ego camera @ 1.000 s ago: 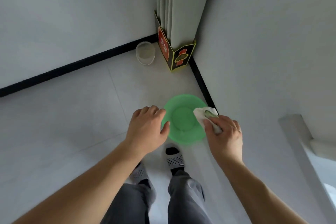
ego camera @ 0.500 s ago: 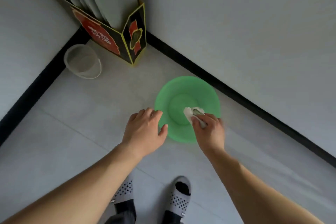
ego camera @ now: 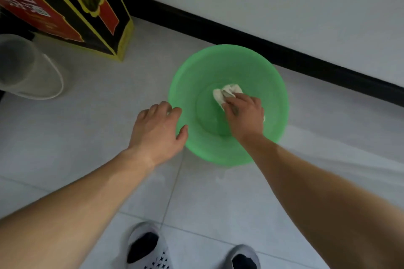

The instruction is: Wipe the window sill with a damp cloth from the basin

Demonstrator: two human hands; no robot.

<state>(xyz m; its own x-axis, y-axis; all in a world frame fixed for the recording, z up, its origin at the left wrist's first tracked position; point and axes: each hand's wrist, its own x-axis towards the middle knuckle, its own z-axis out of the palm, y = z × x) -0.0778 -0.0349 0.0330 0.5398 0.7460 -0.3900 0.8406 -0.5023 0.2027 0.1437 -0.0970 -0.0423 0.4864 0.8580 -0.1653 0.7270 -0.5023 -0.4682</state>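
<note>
A round green basin (ego camera: 192, 76) stands on the pale tiled floor near the wall. Inside it, my right hand (ego camera: 244, 113) grips a crumpled white cloth (ego camera: 226, 93) and presses it down at the basin's bottom. My left hand (ego camera: 157, 129) hovers at the basin's left rim with fingers loosely spread and thumb close to the rim, holding nothing. The window sill is out of view.
A black, red and yellow box (ego camera: 72, 4) stands at the top left, with a translucent plastic container (ego camera: 26, 67) beside it. A black skirting board (ego camera: 284, 54) runs along the white wall behind the basin. My two slippered feet (ego camera: 148, 247) are at the bottom.
The camera has come lower and much closer to the basin. My right hand has carried the cloth from the basin's right rim down into its middle. My left hand stays by the left rim.
</note>
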